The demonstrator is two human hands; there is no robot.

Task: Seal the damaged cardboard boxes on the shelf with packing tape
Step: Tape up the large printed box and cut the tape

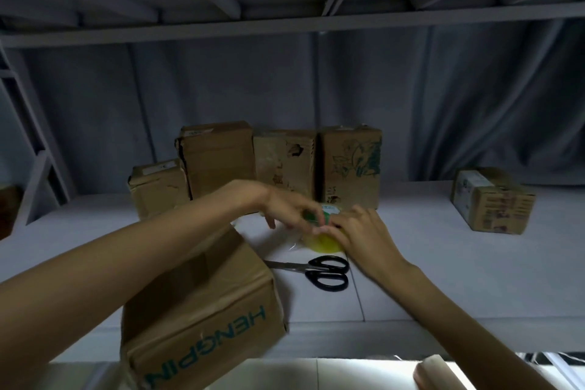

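A roll of yellowish packing tape [323,242] with a green-and-white core label sits in the middle of the shelf. My left hand [291,210] pinches at the top of the roll with its fingertips. From the right, my right hand [357,231] grips the same roll. A large cardboard box [202,304] printed with green letters lies at the shelf's front left, under my left forearm. Black-handled scissors [319,267] lie just in front of the tape, beside that box.
Several worn cardboard boxes [285,161] stand in a row at the back of the shelf [443,279]. Another box [493,199] lies at the far right. A grey curtain hangs behind, and an upper shelf board runs overhead.
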